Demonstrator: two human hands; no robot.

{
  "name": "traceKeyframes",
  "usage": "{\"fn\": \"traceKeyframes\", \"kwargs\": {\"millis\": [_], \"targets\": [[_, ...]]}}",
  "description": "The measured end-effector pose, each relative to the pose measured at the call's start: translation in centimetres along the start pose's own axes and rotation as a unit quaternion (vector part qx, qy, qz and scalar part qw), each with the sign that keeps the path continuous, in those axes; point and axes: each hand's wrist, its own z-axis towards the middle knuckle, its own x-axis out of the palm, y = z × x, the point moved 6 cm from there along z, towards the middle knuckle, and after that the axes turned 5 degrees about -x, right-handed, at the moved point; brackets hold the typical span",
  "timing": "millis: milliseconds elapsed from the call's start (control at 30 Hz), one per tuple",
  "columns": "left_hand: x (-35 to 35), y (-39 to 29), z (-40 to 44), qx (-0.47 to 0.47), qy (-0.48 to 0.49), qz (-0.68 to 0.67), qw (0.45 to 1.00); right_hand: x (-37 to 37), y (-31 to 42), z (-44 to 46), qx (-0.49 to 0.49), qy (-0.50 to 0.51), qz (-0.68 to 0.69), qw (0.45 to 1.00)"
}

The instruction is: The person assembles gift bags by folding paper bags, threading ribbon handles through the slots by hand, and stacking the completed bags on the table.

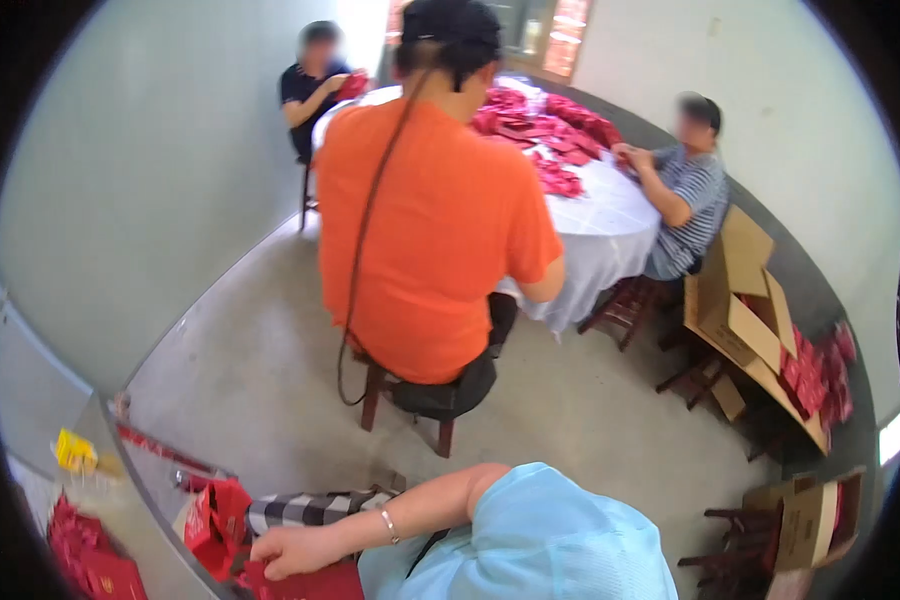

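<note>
A white-covered table (610, 238) is bearing piled red pieces (560, 135), likely spread within easy reach. Nearer, a red bag (213, 545) is showing unreadable print. Beside it, a red packet (320, 583) is resting under the right hand (298, 550), whose curled fingers are gripping its edge, seemingly steadying it; the left hand isn't showing.

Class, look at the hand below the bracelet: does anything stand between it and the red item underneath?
Nothing visible does: the right hand rests right on the red item. The red bag lies beside them.

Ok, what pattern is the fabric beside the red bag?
Black-and-white check; the fabric shows best in the head view.
</note>
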Motion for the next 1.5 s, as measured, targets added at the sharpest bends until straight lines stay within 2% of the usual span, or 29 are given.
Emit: {"fn": "traceKeyframes", "kwargs": {"millis": [33,67,100,133,167,233,367,433,533,567,600,633,700,733,800,833,867,900,933,967,1000,1033,1133,1200,1233,1300,1400,1467,1500], "targets": [[-0.4,1.2,-0.5,0.016,-0.008,-0.011,1.000,0.2,-0.4,0.4,-0.036,0.008,-0.039,0.999],[0.0,0.5,-0.6,-0.045,0.020,-0.019,0.999,-0.3,1.0,-0.4,-0.011,-0.022,-0.071,0.997],[1.5,3.7,-0.1,0.074,-0.037,-0.200,0.976,-0.8,3.6,-0.7,0.046,0.028,-0.055,0.997],[1.4,2.4,-0.7,0.063,-0.048,-0.146,0.986,-0.9,2.6,-0.5,0.037,0.029,-0.117,0.992],[0.2,-0.9,-0.2,0.115,-0.011,-0.085,0.990,-0.9,2.0,-0.2,0.107,0.060,-0.089,0.988],[-1.5,-0.9,-0.6,0.092,-0.052,-0.085,0.991,-0.2,1.6,0.7,0.125,0.073,0.132,0.981],[-2.2,-2.0,0.3,0.095,-0.095,-0.097,0.986,-0.5,3.5,4.3,0.152,0.115,0.018,0.981],[-4.0,-2.4,0.4,0.056,-0.113,-0.106,0.986,1.1,5.4,6.7,0.127,0.168,0.028,0.977],[-7.4,-2.5,-0.9,0.001,-0.183,-0.191,0.964,3.1,9.0,10.6,-0.030,0.205,-0.070,0.976],[-9.1,-2.3,-1.9,-0.006,-0.230,-0.215,0.949,4.8,10.7,11.6,-0.105,0.227,-0.135,0.959],[-11.0,-1.9,-3.5,0.065,-0.309,-0.105,0.943,7.0,12.1,12.4,-0.182,0.246,-0.192,0.932],[-12.0,-0.8,-5.3,0.017,-0.363,-0.139,0.921,9.6,13.2,11.9,-0.354,0.215,-0.252,0.875],[-13.2,0.8,-9.2,-0.056,-0.455,-0.167,0.873,15.7,13.7,10.8,-0.396,0.299,-0.366,0.787],[-13.3,1.2,-10.5,-0.063,-0.467,-0.159,0.868,18.3,11.7,9.8,-0.431,0.289,-0.394,0.759],[-13.1,2.9,-13.4,-0.118,-0.529,-0.168,0.823,23.3,8.7,6.6,-0.410,0.351,-0.460,0.705],[-13.0,3.2,-14.1,-0.143,-0.536,-0.189,0.810,25.3,7.4,5.4,-0.367,0.444,-0.406,0.710],[-12.7,4.0,-14.9,-0.171,-0.531,-0.214,0.802,26.7,6.4,4.6,-0.318,0.530,-0.349,0.704],[-12.0,5.2,-15.8,-0.199,-0.524,-0.240,0.792,27.6,4.8,4.9,-0.207,0.617,-0.327,0.685],[-11.1,7.3,-17.0,-0.220,-0.534,-0.213,0.788,28.2,4.4,6.7,-0.205,0.585,-0.321,0.716],[-11.5,6.7,-17.0,-0.241,-0.513,-0.109,0.816,28.8,3.0,9.5,-0.245,0.507,-0.350,0.749],[-11.5,5.9,-17.1,-0.261,-0.487,-0.006,0.833,29.1,3.8,12.6,-0.249,0.426,-0.281,0.823],[-10.9,6.5,-17.3,-0.256,-0.483,-0.014,0.837,30.0,2.2,15.0,-0.291,0.375,-0.330,0.816],[-11.1,5.0,-16.2,-0.218,-0.437,0.109,0.866,32.0,-2.3,17.5,-0.323,0.375,-0.410,0.766],[-10.8,4.8,-15.6,-0.230,-0.392,0.172,0.874,32.3,-5.6,18.0,-0.214,0.411,-0.489,0.739],[-10.3,5.0,-15.5,-0.235,-0.375,0.204,0.873,32.1,-6.2,18.0,-0.217,0.417,-0.488,0.735],[-10.1,5.0,-15.7,-0.245,-0.372,0.215,0.869,31.1,-7.2,17.8,-0.125,0.454,-0.314,0.825],[-10.1,5.1,-16.3,-0.256,-0.361,0.236,0.865,30.3,-6.4,17.3,-0.114,0.432,-0.262,0.855],[-10.1,4.7,-16.9,-0.274,-0.351,0.265,0.855,30.8,-8.0,16.5,-0.147,0.448,-0.275,0.838],[-10.1,4.3,-17.3,-0.278,-0.357,0.287,0.844,30.9,-8.1,16.6,-0.208,0.416,-0.288,0.837]]}}
